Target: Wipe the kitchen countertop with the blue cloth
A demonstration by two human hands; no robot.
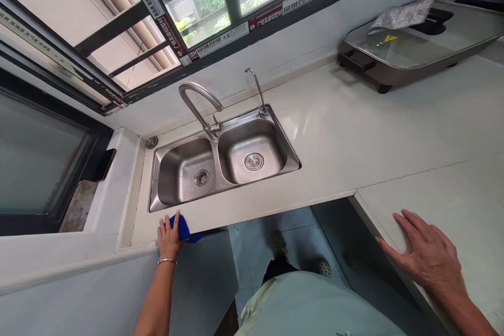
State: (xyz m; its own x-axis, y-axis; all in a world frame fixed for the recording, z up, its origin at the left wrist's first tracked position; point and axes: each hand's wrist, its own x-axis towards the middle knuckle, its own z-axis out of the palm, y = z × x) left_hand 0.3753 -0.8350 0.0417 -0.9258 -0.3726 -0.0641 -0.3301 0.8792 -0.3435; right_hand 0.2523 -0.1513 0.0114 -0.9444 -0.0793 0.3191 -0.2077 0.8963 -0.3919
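Blue cloth [182, 227] sits at the front edge of the white counter [244, 200], just below the left bowl [169, 176] of the sink [220, 187]. We see it right beside our left hand [168, 239], on the thumb side, touching it. Part of it lies on top, and part hangs down over the edge. It looks bunched, so we can't be sure which way its long side runs, but the part we see slants down and to our right, away from the fingers. Our left fingers point up toward the sink, and we cannot tell if they grip the cloth or only press on it, as the palm is hidden. Our right hand [431, 257] is spread wide on the other counter [472, 210], with nothing seen in it. Of our 2 hands, the left is much nearer; the right is well apart, across the gap where we stand.
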